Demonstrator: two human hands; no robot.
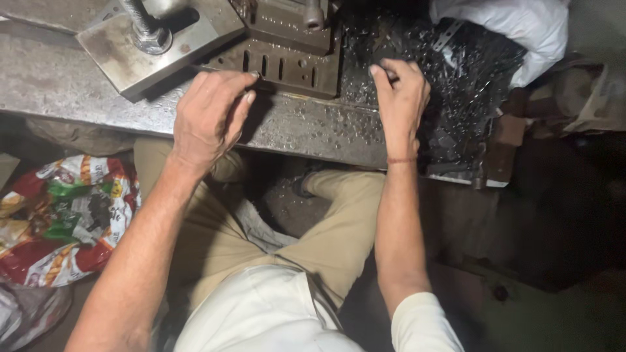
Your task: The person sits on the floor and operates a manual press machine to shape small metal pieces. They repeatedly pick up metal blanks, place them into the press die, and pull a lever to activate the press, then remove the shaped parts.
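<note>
My left hand [208, 117] rests at the front edge of a slotted steel die block [280, 65] on a grey machine bed [59, 81], fingers curled and pinched at the block's lower left corner; whatever they hold is hidden. My right hand [399, 98] reaches into a heap of small shiny metal pieces [469, 78] to the right of the block, fingertips pinched together on one small piece. A red thread circles the right wrist.
A thick steel plate with a large bolt and nut [151, 38] sits at the upper left. A white sack [521, 26] lies behind the metal pieces. A colourful printed plastic bag [62, 215] lies on the floor at left. My knees are under the bed.
</note>
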